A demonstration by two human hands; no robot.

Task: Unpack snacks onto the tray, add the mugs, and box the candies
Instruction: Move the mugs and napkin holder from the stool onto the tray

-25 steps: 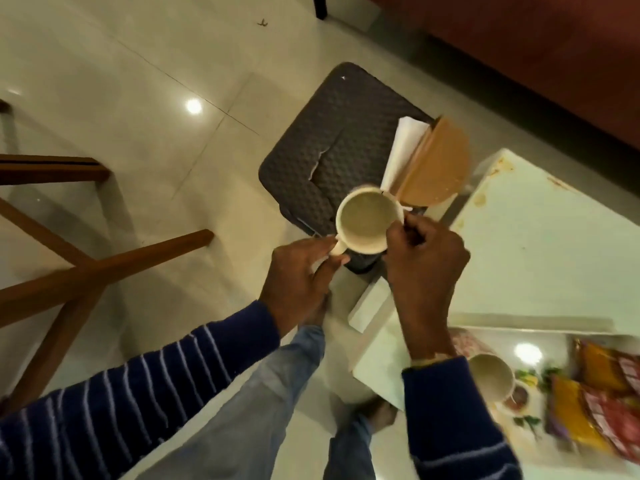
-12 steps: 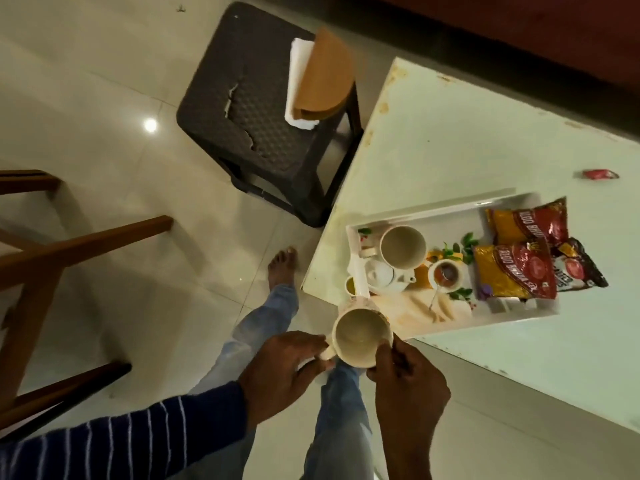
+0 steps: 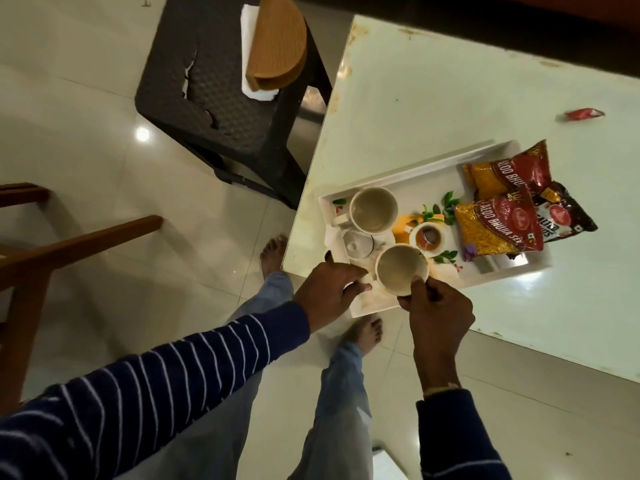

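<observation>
A cream mug point(image 3: 398, 270) is over the near left part of the white printed tray point(image 3: 426, 168). My left hand point(image 3: 329, 292) grips its handle side and my right hand point(image 3: 438, 315) pinches its near rim. A second cream mug point(image 3: 373, 210) stands in the tray's far left corner. Three snack packets lie at the tray's right end: two yellow-and-red ones point(image 3: 498, 225) point(image 3: 509, 174) and a dark one point(image 3: 562, 216) that hangs over the rim. A red wrapped candy point(image 3: 583, 114) lies on the table beyond the tray.
The pale glass table point(image 3: 450, 98) carries the tray near its left corner. A dark plastic stool point(image 3: 214, 95) to the left holds a brown half-round box point(image 3: 278, 46) on white paper. Wooden chair legs point(image 3: 79, 244) stand at far left. My bare feet are on the tiled floor.
Both hands carried the mug from beside the stool rightward to the tray, and my view swung round to the table. It now sits low over the tray's near left part.
</observation>
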